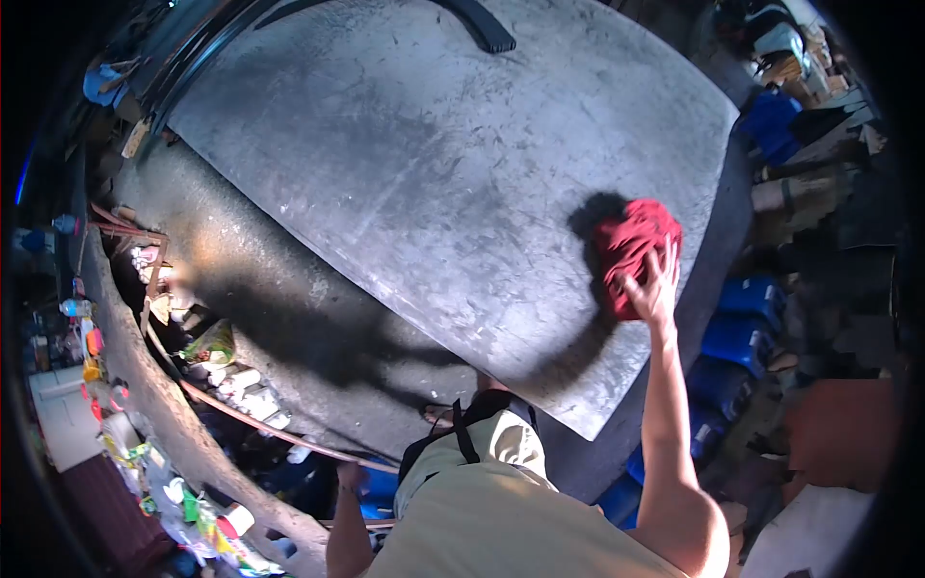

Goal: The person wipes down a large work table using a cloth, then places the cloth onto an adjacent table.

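Surface: a scuffed grey slab fills my view. Below its lower left edge, my left hand is at a curved brown rod; finger opening and hold: cannot tell. On the slab's right part lies a bunched red cloth, my right hand on it, fingers spread wide, not closed. Right of the slab: blue containers.

The single head-worn view looks forward and down past the person's own torso onto the grey tabletop.
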Motion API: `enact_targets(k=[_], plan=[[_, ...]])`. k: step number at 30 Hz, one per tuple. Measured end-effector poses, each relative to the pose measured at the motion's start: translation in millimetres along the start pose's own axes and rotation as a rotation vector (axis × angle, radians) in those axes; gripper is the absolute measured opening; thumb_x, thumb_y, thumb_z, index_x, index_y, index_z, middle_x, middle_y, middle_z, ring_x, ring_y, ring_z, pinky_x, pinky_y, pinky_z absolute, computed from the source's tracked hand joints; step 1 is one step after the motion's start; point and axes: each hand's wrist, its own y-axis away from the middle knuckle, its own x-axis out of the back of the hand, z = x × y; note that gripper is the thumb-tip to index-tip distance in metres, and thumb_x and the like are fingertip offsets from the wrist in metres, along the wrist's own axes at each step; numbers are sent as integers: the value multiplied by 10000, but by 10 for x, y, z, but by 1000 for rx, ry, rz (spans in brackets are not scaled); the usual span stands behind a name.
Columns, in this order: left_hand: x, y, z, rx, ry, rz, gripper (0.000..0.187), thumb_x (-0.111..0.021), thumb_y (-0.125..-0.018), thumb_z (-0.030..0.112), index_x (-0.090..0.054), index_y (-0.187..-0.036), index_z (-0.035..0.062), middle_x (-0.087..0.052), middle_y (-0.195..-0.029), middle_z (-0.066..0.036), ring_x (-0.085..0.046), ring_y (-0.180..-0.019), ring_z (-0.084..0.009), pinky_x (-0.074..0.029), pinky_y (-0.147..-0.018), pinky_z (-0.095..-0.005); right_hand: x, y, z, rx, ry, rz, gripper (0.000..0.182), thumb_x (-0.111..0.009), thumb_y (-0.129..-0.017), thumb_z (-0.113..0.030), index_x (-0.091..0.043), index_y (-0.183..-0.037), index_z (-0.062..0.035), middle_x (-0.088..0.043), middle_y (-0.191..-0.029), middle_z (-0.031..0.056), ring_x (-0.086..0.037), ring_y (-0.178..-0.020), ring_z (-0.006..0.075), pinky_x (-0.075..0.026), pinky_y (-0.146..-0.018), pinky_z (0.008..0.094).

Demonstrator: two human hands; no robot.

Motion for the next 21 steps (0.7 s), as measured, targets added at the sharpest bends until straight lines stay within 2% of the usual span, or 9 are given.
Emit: enact_targets(k=[2, 3, 8, 12, 13, 14, 15, 18, 21], plan=[[129, 1357, 426, 691, 1177, -136, 327, -654, -826, 390, -580, -1008, 128, -661, -946, -118, -643, -992, -369, -552, -770, -506, -478, -357, 257, -124, -24, 102, 876, -671, -783, -593, -462, -1352, 39, -335, -1478, 302, -261, -1407, 449, -202, -1152, 529], [-191, 1440, 93, 769, 1142, -173, 333, -640, -848, 341, -578, -1066, 96, -641, -1018, -153, -639, -1009, -374, -554, -835, -496, -616, -567, 219, -174, 38, 158, 879, -666, -787, -598, -458, -1360, 35, -400, -1430, 307, -288, -1398, 434, -201, -1157, 510], [-289, 1901, 563, 574, 1064, -210, 317, -584, -915, 274, -587, -1144, 55, -668, -1034, -123, -677, -944, -279, -561, -766, -370, -753, -970, -1091, -99, -197, 102, 747, -682, -771, -541, -562, -1254, 17, -523, -1301, 281, -465, -1253, 421, -351, -1079, 504], [-56, 1418, 924, 422, 1091, -168, 326, -559, -938, 255, -583, -1190, 50, -678, -1059, -113, -684, -947, -236, -558, -742, -325, -563, 47, -3938, 571, -683, -454, 631, -763, -690, -458, -626, -1200, -113, -615, -1172, 174, -572, -1120, 352, -456, -980, 446], [93, 1295, 1064, 391, 1105, -139, 329, -552, -943, 250, -582, -1202, 49, -681, -1066, -111, -686, -948, -225, -558, -737, -313, -697, 445, -4540, 424, -888, -939, 633, -768, -691, -387, -591, -1233, -114, -631, -1142, 181, -621, -1016, 354, -500, -874, 457], [249, 1195, 1210, 351, 1129, -101, 332, -546, -949, 245, -581, -1213, 47, -683, -1072, -108, -688, -949, -214, -557, -731, -302, -1490, 1219, -5157, 681, -1104, -563, 642, -758, -708, -314, -548, -1283, -121, -635, -1083, 201, -637, -933, 381, -507, -782, 484], [446, 1136, 1324, 297, 1167, -49, 335, -539, -955, 240, -580, -1225, 46, -686, -1079, -106, -689, -949, -203, -557, -725, -291, -1504, 1529, -5601, 728, -996, -879, 643, -744, -716, -268, -523, -1306, -140, -627, -1030, 217, -637, -913, 385, -506, -767, 493], [505, 633, 691, -139, 1300, 74, 417, -480, -988, 267, -511, -1321, 18, -652, -1157, -163, -685, -971, -253, -559, -787, -338, -995, 1783, -6276, 435, -1246, -965, 624, -706, -736, -159, -507, -1328, -153, -597, -1113, 224, -616, -1007, 389, -500, -877, 460], [839, 738, 785, -195, 1680, -7, 441, -381, -1000, 262, -457, -1348, 3, -641, -1153, -214, -683, -968, -329, -577, -762, -397, -875, 1213, -6311, 219, -1501, -694, 540, -687, -735, -118, -550, -1252, -46, -605, -1140, 189, -596, -1088, 309, -483, -935, 399]])
